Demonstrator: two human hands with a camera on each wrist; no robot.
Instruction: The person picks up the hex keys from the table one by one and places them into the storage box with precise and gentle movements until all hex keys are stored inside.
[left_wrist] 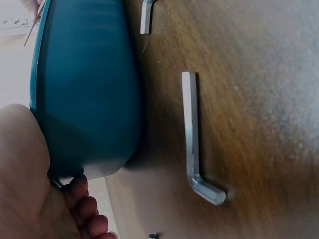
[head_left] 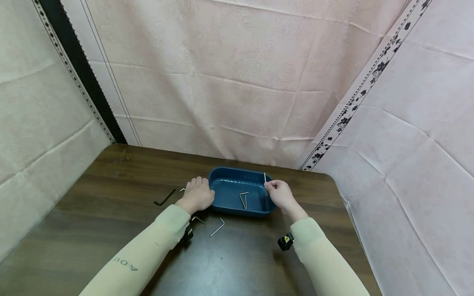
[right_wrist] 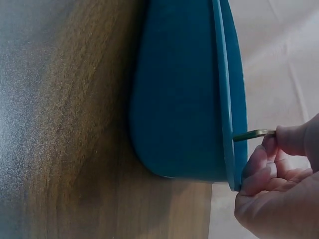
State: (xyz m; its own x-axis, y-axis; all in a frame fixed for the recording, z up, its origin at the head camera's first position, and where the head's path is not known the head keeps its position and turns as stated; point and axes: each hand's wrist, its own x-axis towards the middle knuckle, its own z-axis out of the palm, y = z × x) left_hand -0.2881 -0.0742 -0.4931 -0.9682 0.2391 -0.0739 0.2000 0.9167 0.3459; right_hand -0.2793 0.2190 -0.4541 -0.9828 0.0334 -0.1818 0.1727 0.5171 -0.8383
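Note:
A blue tray (head_left: 237,211) stands on the wooden table. My left hand (head_left: 198,195) grips its left end, with the fingers curled at the rim in the left wrist view. Over the right end, my right hand (head_left: 280,193) pinches an L-shaped hex key (right_wrist: 255,133) between thumb and fingers, part of it hidden behind the tray wall in the right wrist view. Silver hex keys (head_left: 241,199) lie inside the tray. In front of it on the table are two more, one silver hex key (head_left: 217,228) and another hex key (head_left: 199,220) close to my left wrist.
Left of my left hand lies a black hex key (head_left: 164,197), with the tip of a silver hex key (head_left: 182,189) showing beside the fingers. Pale cloth (head_left: 229,82) hangs behind the table (head_left: 122,197) and along both sides.

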